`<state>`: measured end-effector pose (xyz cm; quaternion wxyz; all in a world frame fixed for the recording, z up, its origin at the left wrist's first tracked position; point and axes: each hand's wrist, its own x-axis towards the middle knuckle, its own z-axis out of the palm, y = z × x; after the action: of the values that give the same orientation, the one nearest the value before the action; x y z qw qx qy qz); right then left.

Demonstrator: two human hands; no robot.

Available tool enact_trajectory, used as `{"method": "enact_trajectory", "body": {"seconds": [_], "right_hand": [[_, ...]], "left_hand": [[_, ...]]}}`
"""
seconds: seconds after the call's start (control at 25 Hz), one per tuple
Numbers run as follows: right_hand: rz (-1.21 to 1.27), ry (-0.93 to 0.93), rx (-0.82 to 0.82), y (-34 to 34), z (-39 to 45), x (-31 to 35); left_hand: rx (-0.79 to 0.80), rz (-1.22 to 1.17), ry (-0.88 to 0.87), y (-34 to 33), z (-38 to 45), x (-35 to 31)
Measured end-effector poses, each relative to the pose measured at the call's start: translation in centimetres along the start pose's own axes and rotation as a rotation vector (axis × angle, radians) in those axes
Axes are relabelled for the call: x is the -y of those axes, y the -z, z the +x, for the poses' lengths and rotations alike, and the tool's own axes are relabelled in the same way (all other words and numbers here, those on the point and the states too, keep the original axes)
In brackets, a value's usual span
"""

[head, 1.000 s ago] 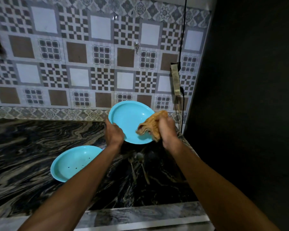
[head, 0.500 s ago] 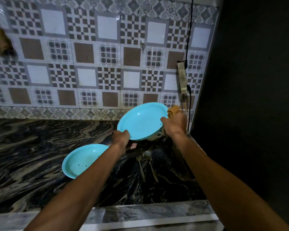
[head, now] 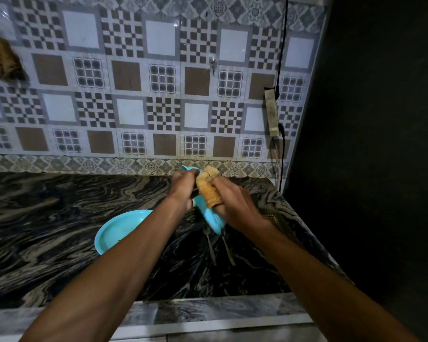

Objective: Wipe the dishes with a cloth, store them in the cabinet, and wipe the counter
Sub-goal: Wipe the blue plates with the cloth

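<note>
I hold a turquoise plate on edge above the dark marbled counter, so only its thin rim and a slice of its face show. My left hand grips the plate's upper left side. My right hand grips an orange-brown cloth and presses it against the plate. A second turquoise plate lies flat on the counter, partly hidden by my left forearm. A fork and a spoon lie on the counter under the held plate.
A patterned tile wall backs the counter. A power strip with a black cable hangs at the wall's right end. A brown cloth-like thing hangs at upper left. A dark wall closes the right side. The counter's pale front edge runs below.
The held plate has turned from nearly face-up to standing on edge and dropped lower. My hands have closed in on each other, and the cloth has come round from the plate's far rim onto its face.
</note>
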<state>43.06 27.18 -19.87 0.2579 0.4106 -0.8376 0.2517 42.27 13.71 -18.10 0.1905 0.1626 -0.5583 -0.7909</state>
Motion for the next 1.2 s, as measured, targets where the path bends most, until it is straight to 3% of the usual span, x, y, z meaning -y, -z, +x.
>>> {"method": "enact_trajectory", "body": {"seconds": [0.12, 0.2, 0.28, 0.36, 0.44, 0.56, 0.64, 0.76, 0.84, 0.92, 1.0, 1.04, 1.16, 1.2], "right_hand": [[0.341, -0.520, -0.217, 0.1, 1.0, -0.3], [0.521, -0.677, -0.264, 0.1, 2.0, -0.7], [0.579, -0.551, -0.096, -0.8, 1.9, -0.3], [0.393, -0.422, 0.070, -2.7, 1.2, 0.0], [0.291, -0.395, 0.035, -3.5, 1.1, -0.7], [0.475, -0.496, -0.144, -2.6, 2.3, -2.6], [0.548, -0.568, -0.166, -2.2, 2.7, -2.5], [0.356, -0.299, -0.080, -3.6, 0.9, 0.3], [0.266, -0.230, -0.060, -4.0, -0.3, 0.6], [0.235, -0.350, -0.081, -3.0, 0.5, -0.7], [0.316, -0.586, -0.115, -1.0, 2.0, -1.6], [0.337, -0.597, -0.136, -0.5, 2.4, -1.8], [0.232, -0.283, -0.105, -1.2, 2.6, -0.9], [0.249, -0.254, -0.082, -1.6, 2.6, -1.2]], "left_hand": [[-0.004, -0.031, -0.037, 0.8, 0.3, 0.5], [-0.015, -0.038, -0.064, 0.8, -0.1, 0.6], [0.024, -0.007, -0.070, 0.4, -1.0, 0.5], [0.138, -0.030, -0.100, 0.1, -1.5, 0.7], [0.188, 0.021, -0.170, 0.3, -1.6, 0.9], [0.228, 0.115, -0.286, 0.6, -2.0, 1.2], [0.208, 0.093, -0.290, 0.4, -2.1, 1.4], [0.112, 0.008, -0.194, 0.2, -1.2, 1.0], [0.138, 0.038, -0.184, 0.9, -0.6, 0.9], [0.241, 0.190, -0.223, 1.7, -0.7, 1.0], [0.350, 0.295, -0.240, 2.3, -1.1, 1.3], [0.352, 0.295, -0.236, 2.4, -1.2, 1.2], [0.256, 0.206, -0.207, 2.2, -0.9, 0.6], [0.234, 0.189, -0.196, 2.1, -1.0, 0.5]]}}
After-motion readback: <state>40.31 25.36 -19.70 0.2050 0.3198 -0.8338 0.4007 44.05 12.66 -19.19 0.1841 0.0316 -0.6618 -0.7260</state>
